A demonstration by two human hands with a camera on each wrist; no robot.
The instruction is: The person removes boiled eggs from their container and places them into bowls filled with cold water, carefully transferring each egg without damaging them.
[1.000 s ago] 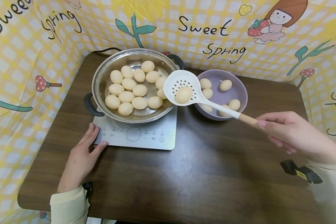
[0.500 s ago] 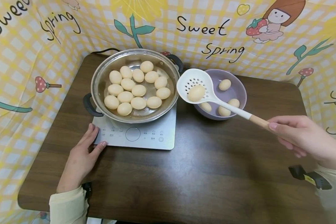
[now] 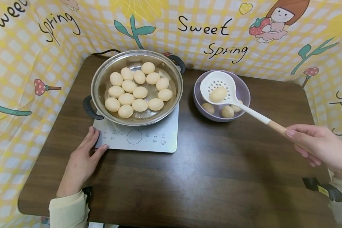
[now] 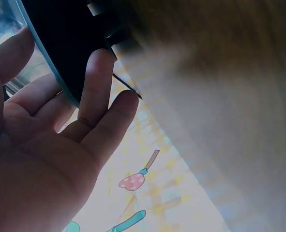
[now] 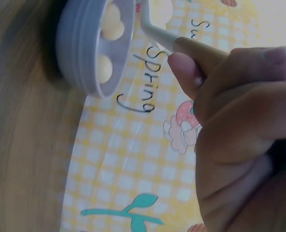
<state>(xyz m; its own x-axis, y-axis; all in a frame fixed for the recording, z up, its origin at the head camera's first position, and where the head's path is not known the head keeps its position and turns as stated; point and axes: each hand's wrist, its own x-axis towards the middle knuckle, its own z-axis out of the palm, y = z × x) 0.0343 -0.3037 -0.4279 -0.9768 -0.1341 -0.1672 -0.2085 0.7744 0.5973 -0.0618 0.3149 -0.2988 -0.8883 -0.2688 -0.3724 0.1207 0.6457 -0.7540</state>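
My right hand [image 3: 320, 147] grips the wooden handle of a white slotted ladle [image 3: 253, 114]. One egg [image 3: 218, 94] lies in its perforated bowl, held above the purple bowl [image 3: 198, 104]. Several eggs [image 3: 227, 111] sit in that bowl, some hidden by the ladle. My left hand [image 3: 81, 163] touches the front left corner of the silver induction cooker [image 3: 156, 145], fingers along its side and thumb at its front edge. On the cooker stands a steel pot [image 3: 94, 85] with several eggs [image 3: 140, 92]. In the right wrist view, fingers curl round the handle [image 5: 201, 52].
Everything stands on a dark wooden table [image 3: 216, 177]. A yellow checked cloth [image 3: 165, 28] hangs behind and at the sides. Black handles [image 3: 91, 108] stick out from the pot, and a black cord [image 3: 105, 51] runs behind it.
My right hand has moved right, carrying the ladle with its egg from the pot's right rim to over the purple bowl. The left hand stays at the cooker's corner.
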